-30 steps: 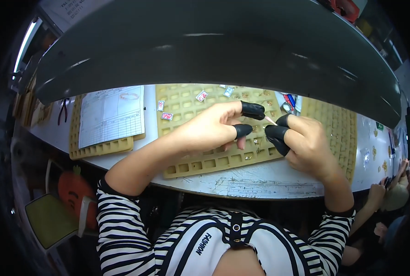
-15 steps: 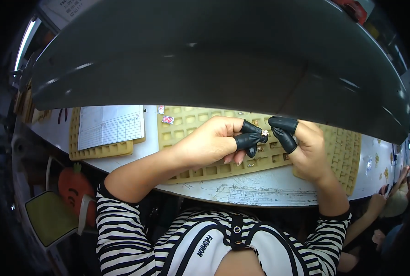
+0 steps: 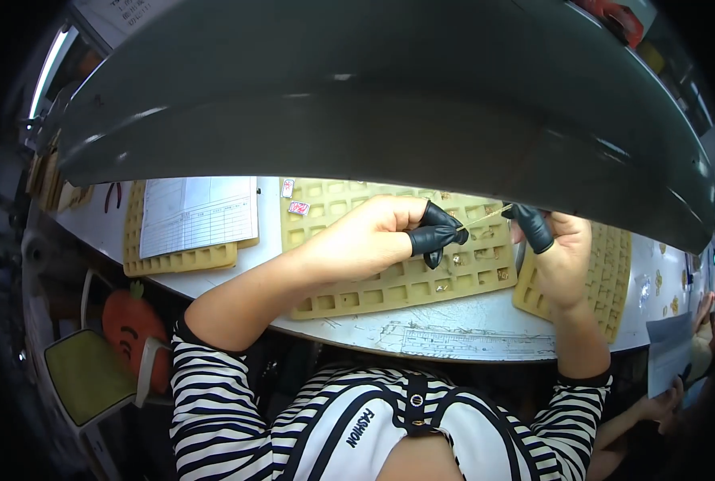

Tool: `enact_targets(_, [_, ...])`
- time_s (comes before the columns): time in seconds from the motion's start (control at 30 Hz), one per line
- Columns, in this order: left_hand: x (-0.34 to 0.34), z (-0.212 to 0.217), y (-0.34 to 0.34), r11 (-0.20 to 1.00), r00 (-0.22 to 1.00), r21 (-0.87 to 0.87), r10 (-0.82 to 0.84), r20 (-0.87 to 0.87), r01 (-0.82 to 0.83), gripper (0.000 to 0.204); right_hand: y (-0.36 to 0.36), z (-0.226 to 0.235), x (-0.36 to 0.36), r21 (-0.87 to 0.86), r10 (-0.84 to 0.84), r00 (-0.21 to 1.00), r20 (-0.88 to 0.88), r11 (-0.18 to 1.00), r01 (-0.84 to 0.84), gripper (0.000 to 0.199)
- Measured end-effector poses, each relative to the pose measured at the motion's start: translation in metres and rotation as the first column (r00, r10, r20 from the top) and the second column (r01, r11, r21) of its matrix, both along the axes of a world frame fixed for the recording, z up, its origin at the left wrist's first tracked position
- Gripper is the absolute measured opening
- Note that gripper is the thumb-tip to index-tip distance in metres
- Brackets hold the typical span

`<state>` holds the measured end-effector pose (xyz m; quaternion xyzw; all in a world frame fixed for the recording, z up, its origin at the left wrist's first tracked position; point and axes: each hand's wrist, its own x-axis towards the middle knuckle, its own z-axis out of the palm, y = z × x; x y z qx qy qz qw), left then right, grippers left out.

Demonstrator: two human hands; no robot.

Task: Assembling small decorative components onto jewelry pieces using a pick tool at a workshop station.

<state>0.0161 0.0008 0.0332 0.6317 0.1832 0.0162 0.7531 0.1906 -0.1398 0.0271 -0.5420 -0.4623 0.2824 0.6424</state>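
So there's a thin pale strip stretched between both hands, held just above the middle tan grid tray. Left hand has its black-capped fingers pinched shut on one end, right hand has its capped fingers clamped on the other end. Tray compartments under the strip hold a few tiny parts. Another tan tray sits to the right, and a printed sheet lies over a third tray on the left of the white counter.
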Motion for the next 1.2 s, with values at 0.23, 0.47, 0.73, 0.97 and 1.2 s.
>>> enact_targets(0.23, [-0.004, -0.004, 0.01, 0.945, 0.994, -0.327, 0.035, 0.104, 0.001, 0.016, 0.001, -0.016, 0.034, 0.26, -0.183, 0.958, -0.221, 0.935, 0.239, 0.009])
enact_targets(0.47, [-0.006, -0.007, 0.016, 0.859, 0.998, -0.511, 0.024, 0.06, 0.01, 0.019, -0.001, -0.014, 0.046, 0.322, -0.241, 0.911, -0.335, 0.879, 0.351, 0.012])
enact_targets(0.73, [-0.008, -0.001, 0.013, 0.843, 0.999, -0.538, 0.03, 0.044, -0.002, 0.029, 0.013, 0.003, -0.004, -0.294, 0.234, 0.965, 0.117, 0.937, -0.191, 0.03])
enact_targets(0.97, [-0.005, 0.004, 0.011, 0.828, 0.999, -0.561, -0.003, 0.033, 0.021, 0.027, 0.015, -0.013, -0.008, -0.319, 0.283, 0.959, -0.03, 0.906, -0.277, 0.026])
enact_targets(1.2, [-0.006, -0.002, 0.011, 0.822, 1.0, -0.569, -0.022, -0.006, 0.015, 0.021, 0.017, -0.01, -0.014, -0.233, 0.175, 0.982, -0.071, 0.954, -0.187, 0.015])
